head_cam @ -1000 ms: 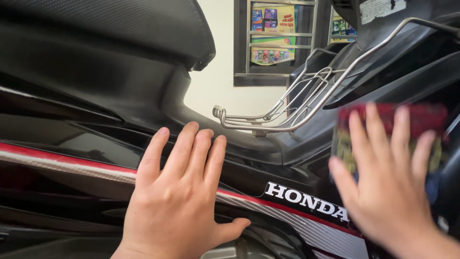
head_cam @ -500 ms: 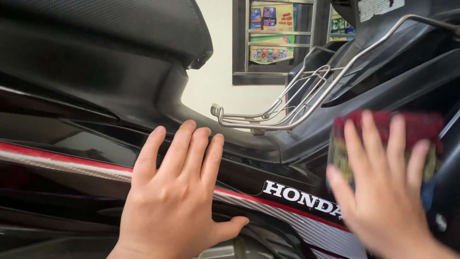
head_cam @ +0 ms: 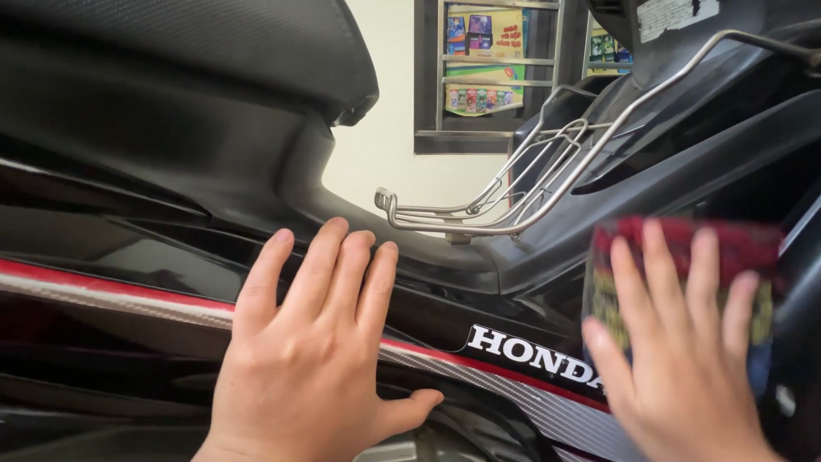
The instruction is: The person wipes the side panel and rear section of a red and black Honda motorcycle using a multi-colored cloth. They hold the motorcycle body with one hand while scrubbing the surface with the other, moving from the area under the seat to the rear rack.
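My left hand (head_cam: pixel 312 359) lies flat, fingers together, on the glossy black side panel (head_cam: pixel 120 257) of a motorbike, across its red and silver stripe. My right hand (head_cam: pixel 684 359) presses a red and dark patterned cloth (head_cam: pixel 735 248) against the black bodywork at the right; hand and cloth are blurred. White lettering on the panel sits between the two hands.
The black seat (head_cam: pixel 188 51) overhangs at the upper left. A steel wire rack (head_cam: pixel 513 180) juts across the middle step-through area. Behind it are a cream wall and a window with metal bars (head_cam: pixel 500 77) and colourful packets.
My right hand with the cloth has shifted slightly across the bodywork. My left hand has stayed flat on the panel.
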